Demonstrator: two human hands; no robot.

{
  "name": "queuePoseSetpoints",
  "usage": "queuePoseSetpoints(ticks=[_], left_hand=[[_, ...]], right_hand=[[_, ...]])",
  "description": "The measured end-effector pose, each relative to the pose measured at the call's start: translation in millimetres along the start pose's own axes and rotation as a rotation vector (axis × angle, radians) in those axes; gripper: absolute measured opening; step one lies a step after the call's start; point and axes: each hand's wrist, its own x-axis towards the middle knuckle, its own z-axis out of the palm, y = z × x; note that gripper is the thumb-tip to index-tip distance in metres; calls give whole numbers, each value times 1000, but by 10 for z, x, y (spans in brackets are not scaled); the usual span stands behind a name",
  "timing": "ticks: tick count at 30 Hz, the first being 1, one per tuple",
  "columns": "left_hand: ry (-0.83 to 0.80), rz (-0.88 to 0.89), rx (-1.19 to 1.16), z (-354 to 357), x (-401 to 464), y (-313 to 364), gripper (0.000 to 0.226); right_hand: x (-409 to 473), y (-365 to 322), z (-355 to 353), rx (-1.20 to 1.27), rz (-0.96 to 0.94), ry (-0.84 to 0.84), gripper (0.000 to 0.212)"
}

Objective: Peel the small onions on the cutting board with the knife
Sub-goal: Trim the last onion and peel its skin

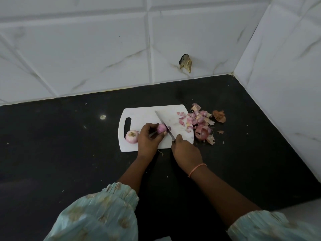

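A white cutting board (144,112) lies on the black counter. My left hand (149,139) grips a small pink onion (161,128) on the board. My right hand (185,150) holds the handle of a knife (162,121), whose blade lies across the onion's right end and points away to the upper left. A small cut-off piece (168,128) sits just right of the blade. A second peeled onion (132,136) rests at the board's left front, touching my left hand's side.
A heap of pink and brown onion skins (199,121) spreads over the board's right edge onto the black counter (69,145). White tiled walls close the back and right. A brown scrap (185,63) sticks on the back wall.
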Motion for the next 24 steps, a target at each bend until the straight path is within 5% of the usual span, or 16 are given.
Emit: queuePoseSetpoints(ticks=[9, 13, 17, 21, 24], left_hand=[[-6, -64, -53, -62, -41, 86, 40], [-18, -58, -78, -77, -38, 109, 40], [11, -143, -283, -54, -89, 311, 34], [73, -435, -760, -207, 164, 704, 26], [116, -571, -815, -554, 328, 853, 32]], right_hand=[[-95, 217, -23, -25, 90, 109, 30], [-55, 457, -179, 89, 176, 308, 29], [12, 514, -249, 15, 98, 279, 38], [66, 469, -152, -30, 55, 269, 50], [74, 415, -33, -56, 75, 241, 50]])
